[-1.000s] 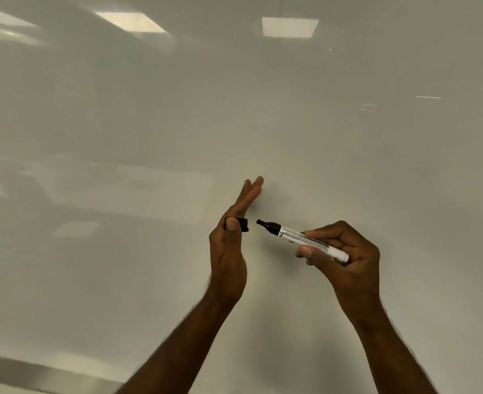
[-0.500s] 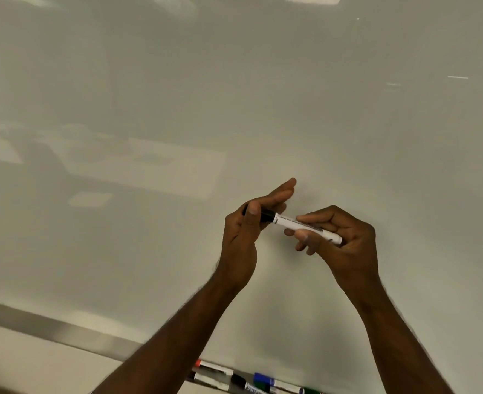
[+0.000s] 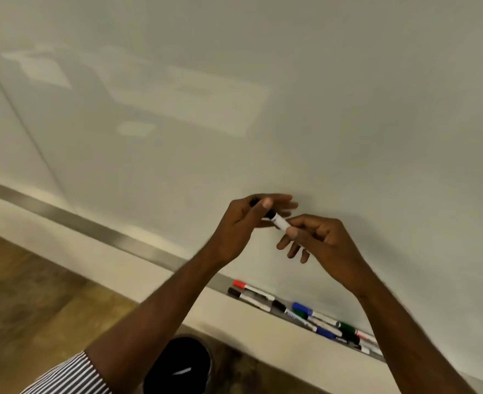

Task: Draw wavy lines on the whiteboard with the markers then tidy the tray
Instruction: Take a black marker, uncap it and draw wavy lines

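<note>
I hold a black marker with a white barrel in front of the whiteboard. My left hand pinches its black cap end. My right hand grips the white barrel, hiding its rear part. The cap sits on the marker. Below, the metal tray holds several markers: a red-capped marker, a black-capped marker, a blue-capped marker and a green-capped marker. I see no lines on the board.
A black round bin stands on the wooden floor under the tray. A metal strip runs along the board's lower edge. My striped sleeve shows at the bottom left.
The cap, held apart in my left hand a second ago, now sits on the marker tip. My view has tilted down, bringing the tray, floor and bin into sight.
</note>
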Tool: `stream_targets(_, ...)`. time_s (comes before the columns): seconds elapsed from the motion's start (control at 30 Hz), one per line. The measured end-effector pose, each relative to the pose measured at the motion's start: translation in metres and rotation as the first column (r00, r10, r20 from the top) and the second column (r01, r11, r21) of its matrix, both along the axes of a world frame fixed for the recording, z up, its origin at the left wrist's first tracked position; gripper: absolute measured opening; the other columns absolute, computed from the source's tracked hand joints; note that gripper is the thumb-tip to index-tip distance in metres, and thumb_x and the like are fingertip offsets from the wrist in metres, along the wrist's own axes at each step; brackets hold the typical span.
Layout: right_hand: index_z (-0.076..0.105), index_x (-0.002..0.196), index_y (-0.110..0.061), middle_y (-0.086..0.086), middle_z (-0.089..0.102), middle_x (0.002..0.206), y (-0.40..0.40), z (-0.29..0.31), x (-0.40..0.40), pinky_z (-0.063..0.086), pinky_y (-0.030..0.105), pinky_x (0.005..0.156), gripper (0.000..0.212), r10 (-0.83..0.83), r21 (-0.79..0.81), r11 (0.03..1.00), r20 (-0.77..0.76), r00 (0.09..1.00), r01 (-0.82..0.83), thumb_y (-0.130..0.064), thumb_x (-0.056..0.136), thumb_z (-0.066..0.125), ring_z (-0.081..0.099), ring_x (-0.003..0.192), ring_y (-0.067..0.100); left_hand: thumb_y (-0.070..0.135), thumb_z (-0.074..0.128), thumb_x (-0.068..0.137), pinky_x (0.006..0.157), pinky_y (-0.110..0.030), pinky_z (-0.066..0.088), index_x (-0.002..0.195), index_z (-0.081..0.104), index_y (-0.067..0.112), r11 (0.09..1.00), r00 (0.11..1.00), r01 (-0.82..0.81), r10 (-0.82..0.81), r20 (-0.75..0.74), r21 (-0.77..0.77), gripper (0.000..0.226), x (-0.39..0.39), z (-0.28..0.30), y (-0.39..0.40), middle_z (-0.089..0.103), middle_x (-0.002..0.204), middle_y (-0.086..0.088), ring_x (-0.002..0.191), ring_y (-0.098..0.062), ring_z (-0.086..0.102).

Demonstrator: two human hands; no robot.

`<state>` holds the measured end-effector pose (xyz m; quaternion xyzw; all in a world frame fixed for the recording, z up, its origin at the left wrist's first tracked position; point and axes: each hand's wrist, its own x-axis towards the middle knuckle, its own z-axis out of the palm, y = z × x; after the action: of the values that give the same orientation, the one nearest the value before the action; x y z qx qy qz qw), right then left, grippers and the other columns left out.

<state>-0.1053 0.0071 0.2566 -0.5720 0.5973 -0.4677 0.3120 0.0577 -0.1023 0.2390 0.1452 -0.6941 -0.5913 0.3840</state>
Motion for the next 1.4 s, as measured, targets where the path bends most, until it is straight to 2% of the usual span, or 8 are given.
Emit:
stream_targets(0.2, 0.077, 0.094, -0.02, -0.005, 0.075, 0.078, -0.022, -0.108, 0.056, 0.051, 0.017, 0.062, 0.009, -0.107, 0.172, 0.978, -0.067, 0.992, 0.117, -0.012, 0.091, 0.073, 0.068, 0.066, 0.004, 0.025, 0.07, 0.091, 0.081, -0.05, 0.059, 0.095, 0.073, 0.005, 0.974, 0.952, -0.168, 0.12, 0.281, 0.151, 0.021, 0.078, -0.115, -0.018, 0.075, 0.081, -0.016, 0.081, -0.037, 0.073)
stream_targets(0.37, 0.074, 0.099, -0.03, -0.017, 0.072, 0.087, -0.044, -0.196, 0.1, 0.053, 0.025, 0.077, 0.015, 0.021, 0.304, 0.95, -0.284, 0.959, 0.069, -0.025, 0.085, 0.077, 0.067, 0.082, 0.0, 0.013, 0.079, 0.085, 0.073, -0.019, 0.051, 0.093, 0.077, 0.014, 0.988, 0.831, -0.152, 0.112, 0.545, 0.029, 0.008, 0.142, -0.194, -0.029, 0.076, 0.084, 0.001, 0.079, -0.008, 0.07)
stream_targets(0.53, 0.069, 0.104, -0.031, -0.014, 0.074, 0.1, -0.055, -0.253, 0.139, 0.056, 0.032, 0.086, 0.016, 0.149, 0.385, 0.923, -0.36, 0.921, 0.001, -0.031, 0.088, 0.073, 0.067, 0.093, 0.005, 0.02, 0.081, 0.082, 0.081, -0.026, 0.057, 0.093, 0.074, 0.032, 0.99, 0.718, -0.138, 0.103, 0.688, -0.004, 0.018, 0.183, -0.252, -0.037, 0.075, 0.092, 0.014, 0.087, -0.003, 0.07)
stream_targets(0.63, 0.064, 0.122, -0.034, -0.015, 0.068, 0.119, -0.057, -0.269, 0.15, 0.052, 0.026, 0.097, 0.029, 0.196, 0.431, 0.902, -0.349, 0.917, -0.029, -0.035, 0.093, 0.07, 0.063, 0.109, 0.005, 0.029, 0.082, 0.082, 0.094, -0.032, 0.057, 0.103, 0.072, 0.038, 0.987, 0.683, -0.158, 0.118, 0.721, -0.011, 0.025, 0.198, -0.275, -0.039, 0.073, 0.107, 0.019, 0.101, 0.0, 0.068)
stream_targets(0.77, 0.052, 0.141, -0.033, -0.013, 0.055, 0.141, -0.054, -0.286, 0.14, 0.039, 0.024, 0.107, 0.05, 0.251, 0.439, 0.898, -0.448, 0.858, -0.033, -0.031, 0.094, 0.07, 0.048, 0.129, 0.008, 0.053, 0.078, 0.078, 0.11, -0.031, 0.044, 0.133, 0.058, 0.04, 0.976, 0.631, -0.196, 0.197, 0.75, -0.092, 0.06, 0.209, -0.294, -0.043, 0.059, 0.139, 0.018, 0.13, -0.003, 0.052)
stream_targets(1.0, 0.059, 0.133, -0.03, -0.013, 0.058, 0.136, -0.025, -0.297, 0.085, 0.037, 0.022, 0.104, 0.037, 0.135, 0.417, 0.897, -0.57, 0.81, 0.144, -0.026, 0.097, 0.065, 0.051, 0.13, 0.01, 0.043, 0.074, 0.088, 0.112, -0.034, 0.042, 0.137, 0.056, 0.034, 0.988, 0.671, -0.095, 0.155, 0.725, -0.124, 0.053, 0.17, -0.296, -0.044, 0.057, 0.142, 0.014, 0.132, -0.009, 0.051)
stream_targets(1.2, 0.06, 0.135, -0.02, 0.001, 0.059, 0.14, -0.009, -0.292, 0.048, 0.038, 0.032, 0.11, 0.036, -0.081, 0.351, 0.858, -0.63, 0.772, 0.376, -0.021, 0.099, 0.061, 0.051, 0.133, 0.022, 0.038, 0.063, 0.097, 0.108, -0.027, 0.041, 0.14, 0.054, 0.031, 0.942, 0.672, 0.102, 0.17, 0.72, -0.318, 0.045, 0.088, -0.289, -0.042, 0.055, 0.144, 0.012, 0.13, -0.011, 0.051)
stream_targets(1.4, 0.058, 0.138, -0.023, 0.003, 0.059, 0.14, -0.006, -0.302, 0.028, 0.04, 0.036, 0.111, 0.04, -0.135, 0.394, 0.802, -0.614, 0.778, 0.45, -0.027, 0.099, 0.062, 0.05, 0.132, 0.023, 0.033, 0.057, 0.099, 0.109, -0.034, 0.036, 0.146, 0.046, 0.021, 0.839, 0.576, 0.283, 0.24, 0.782, -0.465, 0.05, 0.022, -0.284, -0.038, 0.051, 0.148, -0.001, 0.133, -0.024, 0.047)
